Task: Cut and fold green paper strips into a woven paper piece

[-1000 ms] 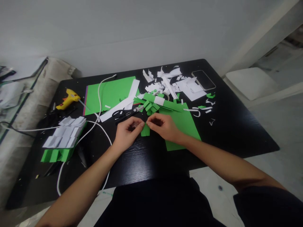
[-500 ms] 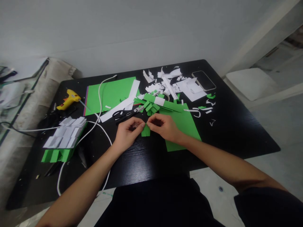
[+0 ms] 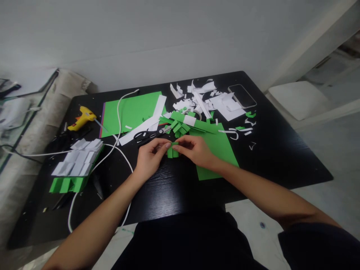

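Centrally, a small green paper piece (image 3: 172, 152) sits just above the black table (image 3: 275, 150), pinched between two hands near the table's middle. It is short and squat, bright green, with vertical creases that split it into narrow panels like a pleat; its top edge is hidden by fingertips. The left hand (image 3: 150, 159) comes in from 8 o'clock and is closed on the piece's left upper edge with thumb and forefinger, the other fingers curled under. The right hand (image 3: 198, 153) comes in from 4 o'clock and grips the right upper edge in the same pinch.

At 3 o'clock of the piece, under the right wrist, lies a flat green sheet (image 3: 222, 148). At 12 o'clock, near, is a heap of green strips (image 3: 180, 123), and at 10 o'clock black scissors (image 3: 146, 135) lie just beside the left fingers. Farther out at 1 o'clock are white paper scraps (image 3: 208, 99) and a phone (image 3: 242, 95). At 11 o'clock lies a large green sheet (image 3: 132, 110) crossed by a white cable (image 3: 119, 112); at 10 o'clock, well apart, a yellow glue gun (image 3: 81, 117); at 9 o'clock a stack of white and green folded pieces (image 3: 75, 165).
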Tool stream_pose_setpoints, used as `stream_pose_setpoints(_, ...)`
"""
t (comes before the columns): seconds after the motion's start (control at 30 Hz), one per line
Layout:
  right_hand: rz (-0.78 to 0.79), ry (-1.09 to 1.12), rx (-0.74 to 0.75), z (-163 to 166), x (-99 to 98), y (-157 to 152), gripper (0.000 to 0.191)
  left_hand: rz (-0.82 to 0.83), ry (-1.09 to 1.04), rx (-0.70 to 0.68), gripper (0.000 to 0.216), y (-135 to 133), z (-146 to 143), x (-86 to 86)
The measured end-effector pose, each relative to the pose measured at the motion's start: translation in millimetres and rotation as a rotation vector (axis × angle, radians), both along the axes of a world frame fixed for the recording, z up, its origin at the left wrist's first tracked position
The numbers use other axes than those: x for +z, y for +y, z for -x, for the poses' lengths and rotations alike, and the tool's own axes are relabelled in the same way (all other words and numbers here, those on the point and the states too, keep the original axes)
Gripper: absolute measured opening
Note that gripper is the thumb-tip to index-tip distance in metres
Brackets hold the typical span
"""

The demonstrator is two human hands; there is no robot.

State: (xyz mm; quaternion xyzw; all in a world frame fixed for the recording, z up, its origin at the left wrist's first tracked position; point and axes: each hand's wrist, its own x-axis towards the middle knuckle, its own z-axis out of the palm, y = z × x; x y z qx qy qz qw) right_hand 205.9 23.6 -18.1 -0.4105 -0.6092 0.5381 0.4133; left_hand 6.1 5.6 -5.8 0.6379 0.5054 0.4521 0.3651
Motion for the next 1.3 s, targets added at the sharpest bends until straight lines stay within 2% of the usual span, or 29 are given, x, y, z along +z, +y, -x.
stream_pose_setpoints(0.33,0.000,-0.008,0.034,-1.8,1.9,3.1,0.032,-0.019,0.039,-0.015,0.013,-0.2,1.1,1.3)
stream_pose_setpoints(0.93,-0.034,-0.021,0.015,-2.2,3.3,1.7,0.020,0.070,-0.087,-0.034,0.013,2.9,1.3,-1.9)
stream_pose_setpoints(1.07,-0.004,0.071,0.025,-2.3,1.5,1.9,0.027,0.092,-0.123,-0.027,0.013,4.7,2.1,-4.3)
stream_pose_setpoints(1.3,-0.024,0.070,-0.003,-1.9,5.1,-0.1,0.030,0.099,-0.132,-0.019,0.012,5.2,2.1,-4.9)
